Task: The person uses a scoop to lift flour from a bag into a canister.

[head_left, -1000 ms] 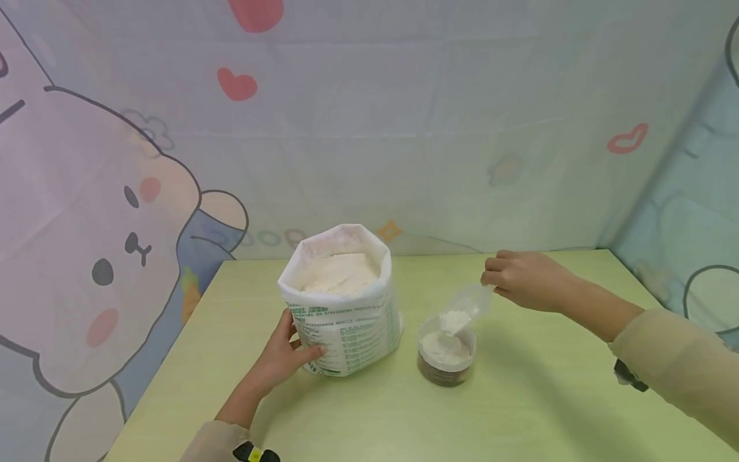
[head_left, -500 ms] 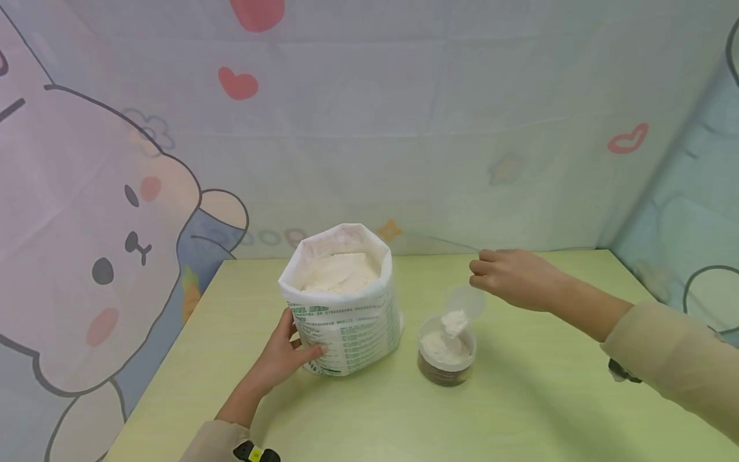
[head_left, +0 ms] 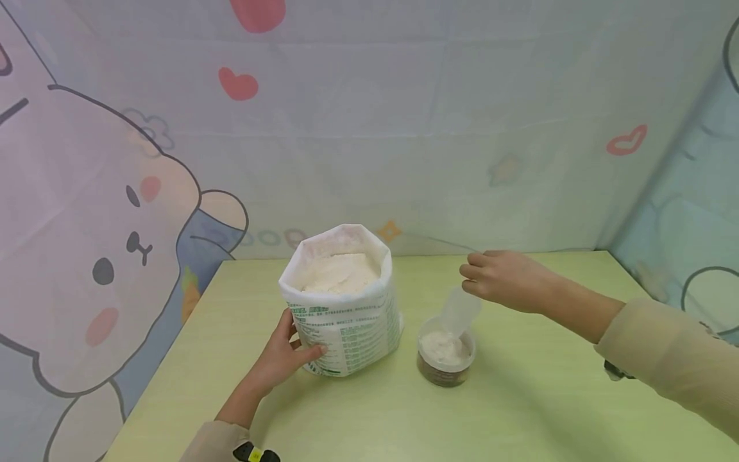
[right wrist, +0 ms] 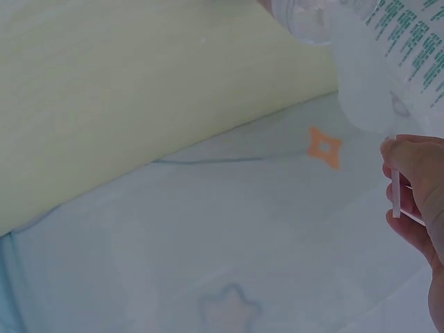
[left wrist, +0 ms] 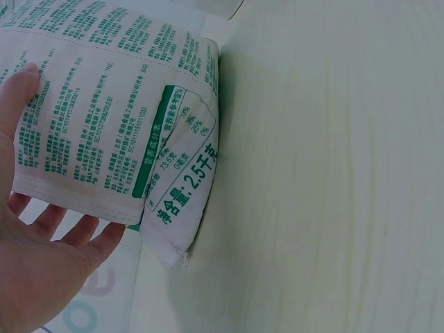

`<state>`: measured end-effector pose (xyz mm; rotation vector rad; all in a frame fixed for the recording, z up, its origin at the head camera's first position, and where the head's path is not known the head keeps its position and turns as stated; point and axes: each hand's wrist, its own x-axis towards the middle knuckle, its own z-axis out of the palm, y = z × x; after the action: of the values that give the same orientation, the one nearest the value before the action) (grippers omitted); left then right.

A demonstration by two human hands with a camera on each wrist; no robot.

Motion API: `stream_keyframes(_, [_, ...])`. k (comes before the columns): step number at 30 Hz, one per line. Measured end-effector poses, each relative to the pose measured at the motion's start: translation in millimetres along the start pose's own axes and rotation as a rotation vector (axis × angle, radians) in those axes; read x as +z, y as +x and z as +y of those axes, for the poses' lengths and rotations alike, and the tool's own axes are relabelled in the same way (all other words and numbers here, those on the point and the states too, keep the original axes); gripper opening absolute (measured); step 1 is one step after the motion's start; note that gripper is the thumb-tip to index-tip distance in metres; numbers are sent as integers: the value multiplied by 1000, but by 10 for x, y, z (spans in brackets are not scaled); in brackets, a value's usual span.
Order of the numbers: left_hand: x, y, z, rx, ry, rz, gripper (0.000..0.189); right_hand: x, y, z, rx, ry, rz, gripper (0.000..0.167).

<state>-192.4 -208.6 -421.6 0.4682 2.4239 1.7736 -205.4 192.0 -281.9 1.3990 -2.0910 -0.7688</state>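
Observation:
A white flour bag (head_left: 352, 337) with green print stands upright with its top open. Pale powder (head_left: 340, 274) fills it nearly to the rim. My left hand (head_left: 280, 359) grips its lower left side, the thumb on the printed front and the other fingers round the edge, as the left wrist view shows. Right of the bag is a small round tub (head_left: 446, 373) holding white powder. My right hand (head_left: 510, 280) pinches the handle of a translucent scoop (right wrist: 368, 83). The scoop tilts steeply down, its lip at the powder in the tub; its inside is hidden in the head view.
Everything stands on a pale yellow-green table (head_left: 369, 423). Behind it hangs a cloth backdrop (head_left: 427, 160) with cartoon prints, close to the table's back edge. Another cloth hangs along the right side.
My right hand has moved left and tipped the scoop further over the tub. The white powder seen in the scoop earlier is no longer visible there. My left hand and the flour bag have stayed still.

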Motion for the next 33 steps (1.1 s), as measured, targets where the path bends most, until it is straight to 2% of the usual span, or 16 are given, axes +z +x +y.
stream_keyframes(8, [2, 5, -3, 6, 3, -1, 80, -36, 8, 22, -40, -80, 6, 27])
stream_keyframes(16, [-4, 5, -11, -2, 14, 1, 80, -35, 1, 16, -45, -99, 14, 28])
stream_keyframes(24, [-7, 7, -18, -7, 16, 0, 80, 0, -51, 23, -5, -18, 0, 32])
stream_keyframes(33, [-10, 7, -17, -14, 22, 4, 80, 120, -164, 40, 141, 160, 14, 24])
